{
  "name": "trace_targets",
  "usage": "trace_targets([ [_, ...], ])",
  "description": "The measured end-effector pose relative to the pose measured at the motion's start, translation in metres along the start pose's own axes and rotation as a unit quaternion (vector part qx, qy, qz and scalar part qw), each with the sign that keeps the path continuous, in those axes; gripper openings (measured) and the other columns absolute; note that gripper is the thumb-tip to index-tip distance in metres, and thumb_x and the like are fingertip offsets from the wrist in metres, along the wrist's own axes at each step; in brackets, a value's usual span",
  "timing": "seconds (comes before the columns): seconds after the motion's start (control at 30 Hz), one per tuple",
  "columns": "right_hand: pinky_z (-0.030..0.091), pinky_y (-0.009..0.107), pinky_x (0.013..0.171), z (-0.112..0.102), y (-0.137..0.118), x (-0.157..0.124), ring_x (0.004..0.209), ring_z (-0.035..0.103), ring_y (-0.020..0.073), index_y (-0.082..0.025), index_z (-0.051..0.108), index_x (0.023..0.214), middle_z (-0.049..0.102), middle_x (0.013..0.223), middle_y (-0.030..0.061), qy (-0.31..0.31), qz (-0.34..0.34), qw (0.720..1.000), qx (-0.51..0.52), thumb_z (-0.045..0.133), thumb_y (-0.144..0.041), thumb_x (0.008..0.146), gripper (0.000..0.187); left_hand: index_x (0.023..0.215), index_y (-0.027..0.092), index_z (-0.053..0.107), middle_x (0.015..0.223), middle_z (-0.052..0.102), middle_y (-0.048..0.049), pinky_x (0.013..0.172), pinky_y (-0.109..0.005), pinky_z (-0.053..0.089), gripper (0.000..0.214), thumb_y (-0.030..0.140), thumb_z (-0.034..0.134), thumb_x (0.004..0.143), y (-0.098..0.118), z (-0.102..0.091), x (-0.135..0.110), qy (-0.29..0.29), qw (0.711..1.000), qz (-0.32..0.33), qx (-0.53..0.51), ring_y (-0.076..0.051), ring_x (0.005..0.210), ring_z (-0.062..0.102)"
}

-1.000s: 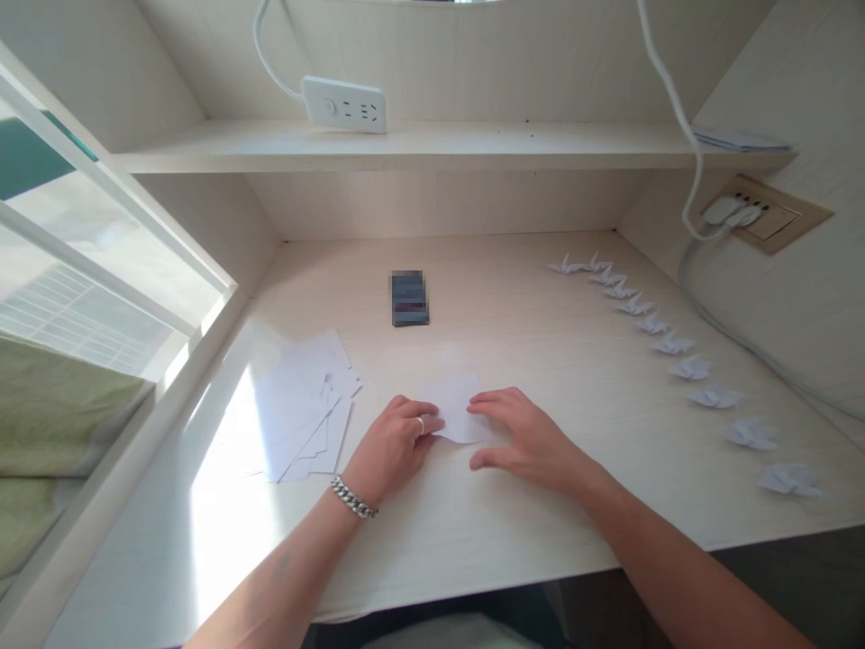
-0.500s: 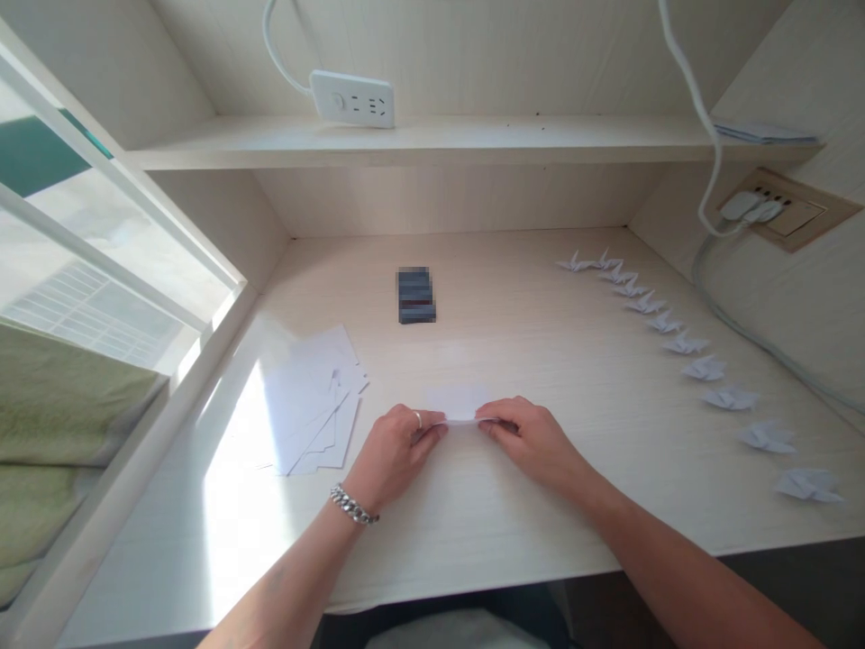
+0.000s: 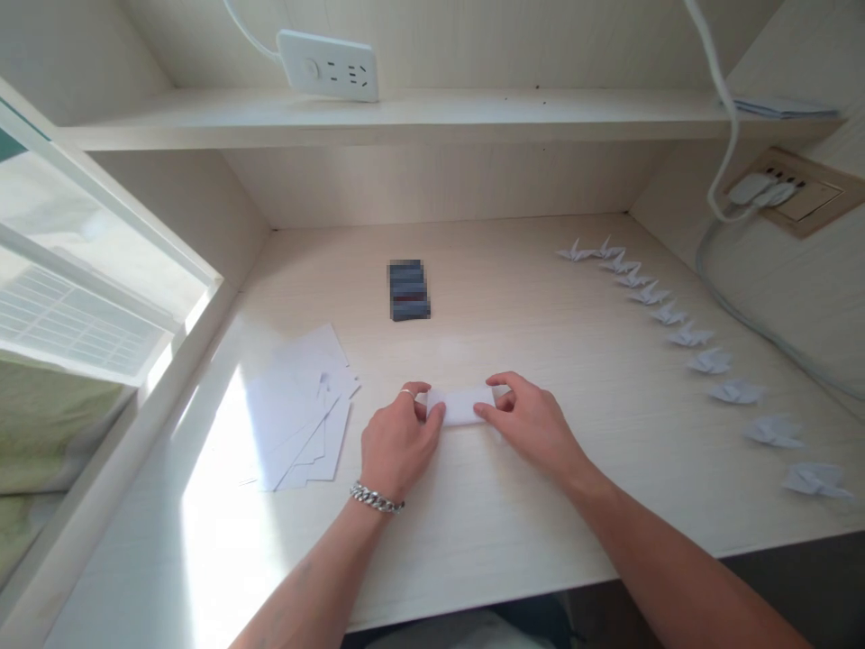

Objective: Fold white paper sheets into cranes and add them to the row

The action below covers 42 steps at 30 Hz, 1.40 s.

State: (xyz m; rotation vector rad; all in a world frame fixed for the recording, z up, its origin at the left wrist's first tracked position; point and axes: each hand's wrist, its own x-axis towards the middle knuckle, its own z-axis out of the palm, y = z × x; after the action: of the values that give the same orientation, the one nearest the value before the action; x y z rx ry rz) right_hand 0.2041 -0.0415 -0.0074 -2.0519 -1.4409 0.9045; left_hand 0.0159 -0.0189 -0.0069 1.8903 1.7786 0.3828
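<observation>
A small white sheet of paper, folded over into a narrow strip, lies on the pale wooden desk in front of me. My left hand, with a ring and a metal bracelet, pinches the strip's left end. My right hand pinches its right end, thumb on top. A loose stack of white sheets lies just left of my left hand.
Several folded paper cranes run in a curved row along the desk's right side. A dark blurred block sits mid-desk. A power strip rests on the shelf above; cables hang to a wall socket at right. A window is at left.
The flat sheet has been folded in half away from me into a narrow strip. Both hands moved up with it and now pinch its ends.
</observation>
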Motion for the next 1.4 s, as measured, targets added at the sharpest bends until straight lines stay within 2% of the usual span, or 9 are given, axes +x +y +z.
trace_targets([
  [0.27, 0.041, 0.032, 0.064, 0.0015, -0.0032, 0.0010, 0.072, 0.064, 0.0215, -0.027, 0.058, 0.094, 0.070, 0.075, 0.0003, 0.017, 0.026, 0.999, -0.024, 0.068, -0.041, 0.075, 0.025, 0.106, 0.023, 0.059, 0.071, 0.073, -0.0001, 0.059, -0.032, 0.041, 0.030, 0.043, 0.057, 0.084, 0.0006, -0.0010, 0.0020, 0.004, 1.000, -0.016, 0.016, -0.024, 0.070, 0.069],
  [0.63, 0.037, 0.031, 0.060, 0.0012, -0.0074, 0.0027, 0.064, 0.060, 0.0191, -0.025, 0.054, 0.073, 0.068, 0.071, 0.0002, 0.020, 0.022, 0.997, -0.075, 0.066, -0.041, 0.074, 0.021, 0.100, 0.022, 0.056, 0.071, 0.073, -0.0006, 0.061, -0.034, 0.041, 0.026, 0.043, 0.056, 0.085, 0.0034, -0.0001, 0.0007, -0.001, 0.999, -0.042, 0.014, -0.026, 0.071, 0.069],
  [1.27, 0.038, 0.032, 0.061, 0.0017, -0.0058, 0.0061, 0.068, 0.063, 0.0213, -0.026, 0.059, 0.076, 0.071, 0.073, 0.0005, 0.013, 0.039, 0.997, -0.065, 0.068, -0.044, 0.073, 0.020, 0.107, 0.022, 0.055, 0.072, 0.073, 0.0001, 0.066, -0.036, 0.044, 0.024, 0.036, 0.052, 0.088, 0.0053, 0.0051, -0.0050, 0.008, 0.998, -0.061, -0.002, -0.025, 0.072, 0.068],
  [1.4, 0.037, 0.031, 0.059, 0.0008, -0.0081, 0.0066, 0.065, 0.061, 0.0201, -0.025, 0.055, 0.072, 0.069, 0.068, -0.0006, 0.013, 0.043, 0.997, -0.063, 0.067, -0.043, 0.074, 0.021, 0.102, 0.023, 0.054, 0.072, 0.073, 0.0006, 0.063, -0.035, 0.042, 0.019, 0.036, 0.052, 0.088, 0.0050, 0.0064, -0.0039, 0.012, 0.998, -0.060, 0.002, -0.024, 0.071, 0.068],
])
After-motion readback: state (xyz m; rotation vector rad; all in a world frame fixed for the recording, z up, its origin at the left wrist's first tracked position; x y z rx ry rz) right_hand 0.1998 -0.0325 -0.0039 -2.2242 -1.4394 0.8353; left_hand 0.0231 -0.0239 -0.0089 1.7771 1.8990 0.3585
